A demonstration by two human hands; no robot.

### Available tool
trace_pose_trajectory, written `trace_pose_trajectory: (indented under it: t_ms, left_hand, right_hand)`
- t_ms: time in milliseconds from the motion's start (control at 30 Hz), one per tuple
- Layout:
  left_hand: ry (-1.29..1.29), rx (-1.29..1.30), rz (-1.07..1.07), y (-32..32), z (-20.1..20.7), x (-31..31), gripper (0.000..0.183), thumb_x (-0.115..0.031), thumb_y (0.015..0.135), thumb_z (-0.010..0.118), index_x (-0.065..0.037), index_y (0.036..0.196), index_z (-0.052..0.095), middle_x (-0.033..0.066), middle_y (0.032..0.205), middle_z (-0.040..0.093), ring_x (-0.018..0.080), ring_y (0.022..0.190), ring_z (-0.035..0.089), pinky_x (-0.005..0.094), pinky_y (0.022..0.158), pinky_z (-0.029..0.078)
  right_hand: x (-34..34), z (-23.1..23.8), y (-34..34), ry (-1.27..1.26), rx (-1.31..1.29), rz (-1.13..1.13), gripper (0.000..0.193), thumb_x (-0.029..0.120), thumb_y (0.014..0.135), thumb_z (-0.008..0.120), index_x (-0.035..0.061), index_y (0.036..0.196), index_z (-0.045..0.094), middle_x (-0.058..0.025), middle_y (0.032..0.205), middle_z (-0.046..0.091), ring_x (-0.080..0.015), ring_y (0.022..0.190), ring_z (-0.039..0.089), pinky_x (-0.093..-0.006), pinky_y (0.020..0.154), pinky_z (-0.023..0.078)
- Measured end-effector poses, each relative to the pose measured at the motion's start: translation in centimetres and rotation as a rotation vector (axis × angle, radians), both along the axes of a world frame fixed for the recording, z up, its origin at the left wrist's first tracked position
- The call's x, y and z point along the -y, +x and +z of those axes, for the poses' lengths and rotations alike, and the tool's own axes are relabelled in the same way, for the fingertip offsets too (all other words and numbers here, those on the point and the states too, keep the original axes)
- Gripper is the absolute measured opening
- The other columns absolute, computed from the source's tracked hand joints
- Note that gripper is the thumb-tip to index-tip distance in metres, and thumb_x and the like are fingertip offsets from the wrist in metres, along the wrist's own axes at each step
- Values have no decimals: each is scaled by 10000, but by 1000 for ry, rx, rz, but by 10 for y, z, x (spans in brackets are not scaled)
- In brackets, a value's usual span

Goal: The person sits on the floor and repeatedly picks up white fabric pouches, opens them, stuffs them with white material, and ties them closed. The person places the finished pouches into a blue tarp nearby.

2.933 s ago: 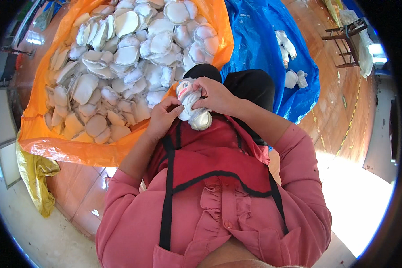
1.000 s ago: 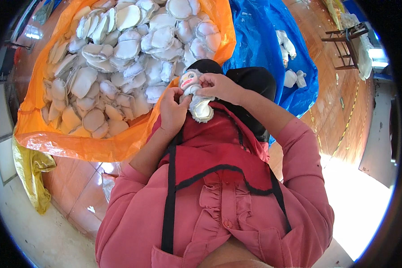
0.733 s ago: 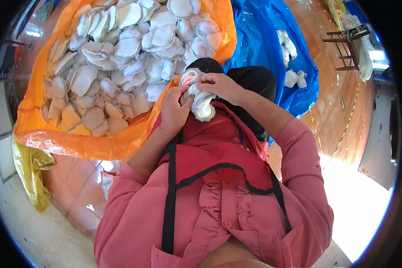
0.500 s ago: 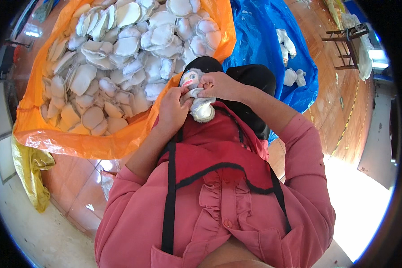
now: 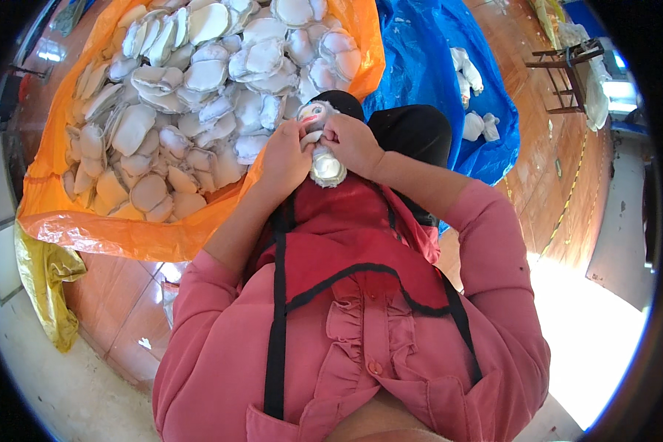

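Over my lap, a small white plush doll [image 5: 327, 168] with a printed face is held between my two hands. My left hand [image 5: 287, 158] pinches it from the left, thumb and fingers closed on its middle. From the right, my right hand [image 5: 353, 144] grips the same doll just below its face, with the fingers curled in. The doll's rounded white lower end hangs free toward me. Its face points up beyond my fingertips, and my hands hide part of its middle.
At the left, an orange sheet or sack [image 5: 103, 234] holds many flat white stitched fabric pieces [image 5: 265, 59]. A blue plastic sheet [image 5: 412, 51] at the right bears several white stuffed pieces [image 5: 473, 127]. Farther right stands a wooden stool [image 5: 567, 77]. Yellow plastic [image 5: 48, 283] lies at the left.
Both hands have drawn closer together on the doll. The right hand has turned and slid down over its middle, and the doll sits slightly higher.
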State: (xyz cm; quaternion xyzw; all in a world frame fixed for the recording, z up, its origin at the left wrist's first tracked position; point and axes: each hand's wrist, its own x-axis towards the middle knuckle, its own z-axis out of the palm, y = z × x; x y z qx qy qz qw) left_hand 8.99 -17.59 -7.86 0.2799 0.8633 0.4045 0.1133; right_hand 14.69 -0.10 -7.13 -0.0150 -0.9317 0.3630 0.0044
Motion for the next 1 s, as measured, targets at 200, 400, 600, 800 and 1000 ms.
trace_pose_trajectory:
  t_ms: [200,400,600,800,1000]
  left_hand:
    - [105,-141,-51,7,-1,-5,312,-5,721,710,-20,931,480,178,892,551,401,864,561,474,754,450]
    - [160,-155,-110,5,2,2,324,27,701,698,-29,923,469,163,892,522,384,849,535,467,731,434]
    - [204,-84,-302,8,18,37,222,-42,796,691,-33,963,545,143,903,565,341,853,572,411,744,460]
    - [161,453,-180,-1,16,52,132,-91,902,670,-1,998,667,38,913,672,115,849,610,258,773,491]
    - [53,531,-235,-6,28,49,188,-170,888,731,-8,978,695,18,889,688,70,799,593,238,733,487]
  right_hand:
    - [-2,-11,18,-294,28,-163,216,122,850,726,50,935,542,-33,722,534,-131,670,534,-294,612,454]
    - [-10,7,24,-598,251,-123,238,140,906,703,38,1088,588,43,793,552,-56,725,514,-237,659,461]
    - [2,19,31,-676,329,-193,286,288,854,764,41,977,688,-15,828,655,-92,743,592,-257,665,491]
    - [8,20,35,-476,188,-91,278,276,815,787,42,929,689,-48,806,653,-136,731,611,-294,669,500]
    - [7,29,35,-321,228,37,262,231,799,790,44,925,656,-64,833,615,-166,758,606,-304,687,498]
